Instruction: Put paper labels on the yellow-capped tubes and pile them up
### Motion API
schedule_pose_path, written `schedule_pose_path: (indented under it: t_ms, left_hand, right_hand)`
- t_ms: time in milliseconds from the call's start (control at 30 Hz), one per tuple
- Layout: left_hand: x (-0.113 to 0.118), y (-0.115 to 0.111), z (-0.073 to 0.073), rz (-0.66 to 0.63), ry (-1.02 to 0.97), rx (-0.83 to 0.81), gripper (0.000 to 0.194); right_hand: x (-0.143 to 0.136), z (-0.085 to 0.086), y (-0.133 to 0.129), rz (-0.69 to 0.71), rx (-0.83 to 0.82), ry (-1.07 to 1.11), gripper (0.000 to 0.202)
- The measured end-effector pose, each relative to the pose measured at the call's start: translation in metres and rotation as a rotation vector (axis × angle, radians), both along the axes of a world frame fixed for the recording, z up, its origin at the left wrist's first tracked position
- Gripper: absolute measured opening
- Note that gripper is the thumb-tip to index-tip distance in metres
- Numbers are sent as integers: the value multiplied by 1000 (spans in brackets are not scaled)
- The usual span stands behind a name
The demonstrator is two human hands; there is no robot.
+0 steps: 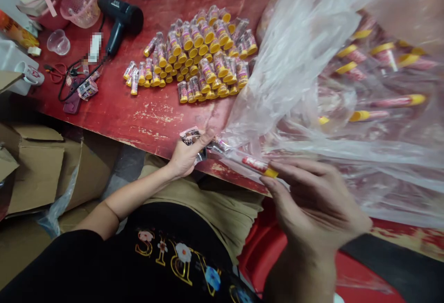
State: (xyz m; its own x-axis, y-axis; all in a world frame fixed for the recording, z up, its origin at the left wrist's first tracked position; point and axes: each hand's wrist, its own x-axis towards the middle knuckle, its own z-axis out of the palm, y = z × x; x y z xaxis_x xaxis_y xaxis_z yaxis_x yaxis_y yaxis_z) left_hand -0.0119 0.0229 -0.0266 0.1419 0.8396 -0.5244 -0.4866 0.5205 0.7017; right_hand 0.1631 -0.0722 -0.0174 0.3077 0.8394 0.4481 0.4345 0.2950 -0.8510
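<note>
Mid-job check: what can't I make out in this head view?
All in the head view:
- Lettering on the capped tube in the right hand: blurred and too small.
- Part of the printed wrappers: covered by the left hand.
- Number of bagged tubes: obscured by cloudy plastic and blur.
- Number of stacked tubes: some hidden behind others.

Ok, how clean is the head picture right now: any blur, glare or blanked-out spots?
Head view: tubes in the bag smeared by blur; right hand soft too; piled tubes noticeably crisper. Head view: whitish sheen on the plastic bag. Head view: a pixelated patch beside the hair dryer hides what's there.
</note>
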Motion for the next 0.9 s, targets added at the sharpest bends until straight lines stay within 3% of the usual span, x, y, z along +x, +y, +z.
schedule_pose_path:
  t_ms: [67, 167, 267, 533, 667, 900]
  left_hand:
    - [-2, -3, 1, -67, -32, -6, 56]
    - [-5, -6, 9, -130, -69, -39, 65]
    - [-6, -10, 19, -105, -81, -56, 71]
    - [-5, -24, 31, -36, -54, 6, 77]
    - [-8, -25, 27, -69, -44, 72, 75]
    - [-12, -20, 18, -104, -45, 146, 85]
  right_hand:
    - [-3, 0, -2, -20, 30, -40, 56]
    - [-9, -1, -5, 105, 29, -80, 60]
    - [-19, -7, -8, 157, 18, -104, 61]
    - [-57, -15, 3, -55, 114, 37, 59]
    - [-66, -14, 11, -154, 152, 127, 51]
    - [-74, -15, 22, -187, 150, 101, 38]
